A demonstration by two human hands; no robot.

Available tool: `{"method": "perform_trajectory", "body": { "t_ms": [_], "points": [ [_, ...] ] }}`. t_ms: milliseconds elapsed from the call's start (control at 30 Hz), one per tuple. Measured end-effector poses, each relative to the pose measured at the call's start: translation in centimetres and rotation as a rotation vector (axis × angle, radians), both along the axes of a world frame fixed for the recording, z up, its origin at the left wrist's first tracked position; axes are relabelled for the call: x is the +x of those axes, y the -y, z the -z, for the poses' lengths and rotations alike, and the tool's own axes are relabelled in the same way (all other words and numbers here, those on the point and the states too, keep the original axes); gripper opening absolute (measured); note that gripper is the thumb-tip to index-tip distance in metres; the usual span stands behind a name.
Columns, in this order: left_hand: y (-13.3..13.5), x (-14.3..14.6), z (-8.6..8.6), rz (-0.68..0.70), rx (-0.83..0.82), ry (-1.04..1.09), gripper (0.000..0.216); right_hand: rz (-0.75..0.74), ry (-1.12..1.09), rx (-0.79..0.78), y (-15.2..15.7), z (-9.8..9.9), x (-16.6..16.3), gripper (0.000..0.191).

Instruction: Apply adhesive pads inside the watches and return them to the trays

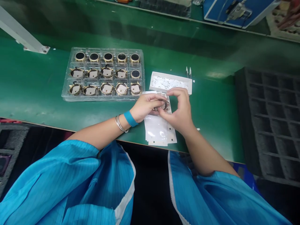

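My left hand (146, 106) is closed around a gold-rimmed watch case (164, 107), its fingers along the near and far sides. My right hand (179, 111) reaches in from the right, its thumb touching the watch case and its curved index finger held apart from the thumb. Part of the case is hidden by the fingers. Under both hands lie white sticker sheets (156, 129) with small dark squares. To the left, a clear plastic tray (67, 93) holds several watch cases, some with dark round faces up, others showing white stickers inside.
Behind my hands stands a white box (189, 85) of small white pieces, with tweezers (188, 72) beside it. A black foam tray (252, 125) with compartments is at the right. A white metal post (25, 31) meets the green table at the left. A blue case (227, 12) sits at the back.
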State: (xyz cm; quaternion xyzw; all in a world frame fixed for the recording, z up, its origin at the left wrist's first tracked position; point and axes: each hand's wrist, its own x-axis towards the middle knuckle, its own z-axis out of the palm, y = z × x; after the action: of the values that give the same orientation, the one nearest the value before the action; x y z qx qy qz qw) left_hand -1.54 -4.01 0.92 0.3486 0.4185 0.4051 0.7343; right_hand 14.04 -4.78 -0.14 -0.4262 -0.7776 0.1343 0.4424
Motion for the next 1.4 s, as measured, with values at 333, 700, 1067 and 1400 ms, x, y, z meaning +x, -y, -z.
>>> {"method": "perform_trajectory", "body": {
  "t_ms": [333, 700, 1067, 1400],
  "points": [
    [0.2, 0.2, 0.6, 0.026, -0.082, -0.029, 0.009, -0.096, 0.019, -0.241, -0.5, 0.3, 0.6, 0.055],
    [-1.1, -1.2, 0.6, 0.141, -0.204, 0.254, 0.045, 0.031, -0.426, -0.275, -1.7, 0.2, 2.2, 0.026],
    [-0.7, -1.2, 0.3, 0.141, -0.135, 0.178, 0.055, 0.059, -0.434, -0.184, -1.4, 0.0, 1.5, 0.022],
    [-1.1, -1.3, 0.0, 0.163, 0.087, 0.011, 0.034, 0.146, -0.472, -0.039, -1.5, -0.3, 2.1, 0.024]
  ]
}}
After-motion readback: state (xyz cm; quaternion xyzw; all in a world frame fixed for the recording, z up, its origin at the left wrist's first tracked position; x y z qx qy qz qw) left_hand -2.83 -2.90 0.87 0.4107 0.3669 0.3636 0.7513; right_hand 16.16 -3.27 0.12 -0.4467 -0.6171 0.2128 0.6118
